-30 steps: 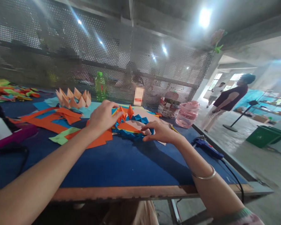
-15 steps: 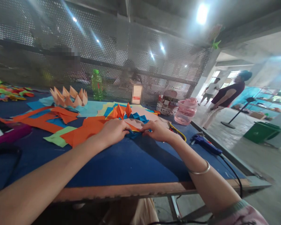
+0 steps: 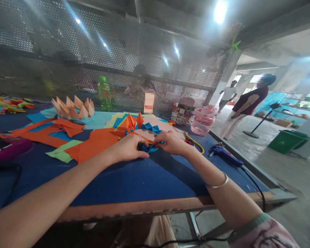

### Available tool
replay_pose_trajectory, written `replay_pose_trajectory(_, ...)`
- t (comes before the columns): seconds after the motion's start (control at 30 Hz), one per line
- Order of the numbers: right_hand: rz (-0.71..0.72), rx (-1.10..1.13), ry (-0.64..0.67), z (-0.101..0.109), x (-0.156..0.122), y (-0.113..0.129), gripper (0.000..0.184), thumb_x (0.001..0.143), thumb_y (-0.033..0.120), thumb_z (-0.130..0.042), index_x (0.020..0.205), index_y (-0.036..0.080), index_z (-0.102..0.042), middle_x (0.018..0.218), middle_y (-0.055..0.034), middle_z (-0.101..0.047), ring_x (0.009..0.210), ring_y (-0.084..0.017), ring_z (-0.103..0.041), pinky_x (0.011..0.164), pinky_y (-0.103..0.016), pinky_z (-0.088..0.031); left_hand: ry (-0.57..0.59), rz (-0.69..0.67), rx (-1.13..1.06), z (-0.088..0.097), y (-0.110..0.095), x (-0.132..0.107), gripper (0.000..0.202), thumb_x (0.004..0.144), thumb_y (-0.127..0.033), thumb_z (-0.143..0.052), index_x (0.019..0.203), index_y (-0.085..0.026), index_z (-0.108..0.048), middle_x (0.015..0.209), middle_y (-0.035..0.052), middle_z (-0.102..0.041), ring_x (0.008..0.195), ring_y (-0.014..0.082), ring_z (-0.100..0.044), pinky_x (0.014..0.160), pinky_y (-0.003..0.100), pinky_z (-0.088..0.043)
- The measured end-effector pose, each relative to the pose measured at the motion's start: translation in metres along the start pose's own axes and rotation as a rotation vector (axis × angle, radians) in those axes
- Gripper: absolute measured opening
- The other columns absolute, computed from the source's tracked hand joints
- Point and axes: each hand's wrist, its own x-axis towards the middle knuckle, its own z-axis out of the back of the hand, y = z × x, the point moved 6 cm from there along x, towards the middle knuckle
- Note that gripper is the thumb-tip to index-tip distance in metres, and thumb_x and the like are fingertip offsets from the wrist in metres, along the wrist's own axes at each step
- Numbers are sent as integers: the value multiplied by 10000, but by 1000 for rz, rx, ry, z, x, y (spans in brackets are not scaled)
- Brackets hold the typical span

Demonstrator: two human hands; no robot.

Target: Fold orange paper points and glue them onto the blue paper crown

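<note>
**Near field.** L hand (image 3: 129,148): palm down, fingers together and part-curled, tips pressed on near edge of blue-and-orange folded-paper piece (image 3: 147,148). R hand (image 3: 172,143): fingers curled, thumb and fingertips closed in a pinch on same piece; silver bangle (image 3: 217,184) on R wrist. Hands just apart, w/ piece btw them, on blue-topped worktop (image 3: 134,184) w/ wooden front edge. Pink patterned sleeve (image 3: 263,230) at lower R.

**Mid field.** Piece joins larger fan of peach, blue & orange paper (image 3: 147,129), w/ pointed orange folds upright at top. L of L hand: orange paper sheet (image 3: 95,148) overlying green paper strip (image 3: 63,155); cut orange paper strips (image 3: 51,132) beyond. R of R hand: yellow-handled tool (image 3: 195,143), partly hidden; blue glue gun (image 3: 223,154) w/ black cord (image 3: 255,187) running off worktop edge.

**Far field.** Peach folded-paper crown (image 3: 73,108), green plastic bottle (image 3: 104,94), woven basket (image 3: 182,115), pink plastic jar (image 3: 203,120). Perforated metal screen (image 3: 119,44) behind worktop. At far R on floor: standing person in dark top (image 3: 248,103), second person in white top (image 3: 228,93), pedestal fan (image 3: 265,119), green bin (image 3: 286,141).
</note>
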Motion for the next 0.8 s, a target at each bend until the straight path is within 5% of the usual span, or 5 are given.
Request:
replay_pose_trajectory(0.17,27,10,-8,0,0,3,294,812,42,-617,937,259,-770,953,-6,-770,986,-194,-653,912,-328,-415,-112,-13,29,-2,3,2,307,745,-393,-725,992,-211,-723,909,46,-735,731,196,-639,643,290,-447)
replay_pose_trajectory(0.63,63,57,69,-1,-1,-1,342,760,191,-768,1094,254,-728,1080,-14,-746,1078,-234,-611,929,-366,-403,-134,-27,56,-1,9,7,113,797,-228,-640,749,-203,-739,795,28,-732,783,196,-650,711,288,-453)
replay_pose_trajectory(0.8,70,49,40,-1,-1,-3,341,765,61,-698,1025,275,-753,1016,-5,-753,1044,-211,-619,926,-353,-412,-137,-38,29,0,8,7,113,801,-222,-634,751,-193,-732,776,24,-727,752,185,-648,688,280,-445)
